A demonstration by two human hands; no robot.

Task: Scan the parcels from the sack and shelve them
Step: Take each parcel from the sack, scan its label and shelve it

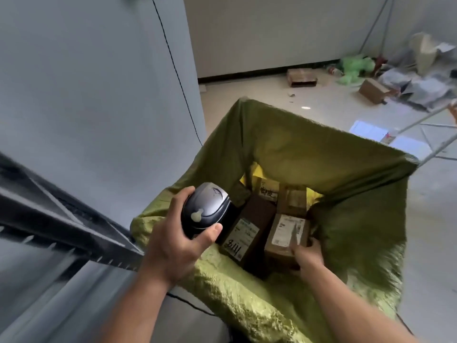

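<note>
Reaching into the open green sack (309, 144) with the right hand (306, 256), thumb laid on the near top edge of a small brown box (284, 233) and the rest of the grip hidden behind it. Judged to be holding the box, not yet lifting it clear. Holding a scanner (205, 211) in the left hand (170, 243), fingers (184, 194) curled round its body, nose tipped down over the mouth of the sack.

Still deep in the sack with the small box: a dark box (247, 229) touching its left side, white label and handwritten digits facing up, and at least two more parcels (291, 199) packed just behind. To the left, a grey metal shelf (61, 219); across the floor (259, 95) beyond, loose cartons and green wrapping (356, 65).

Likely trouble from here: reading the wrong label, with two labels lying side by side under the scanner. Also a blocked barcode, given the thumb so near the label's lower edge. Also a slip from a one-handed hold while drawing the box up past the slack sack wall, or a snag on the sagging rim.
</note>
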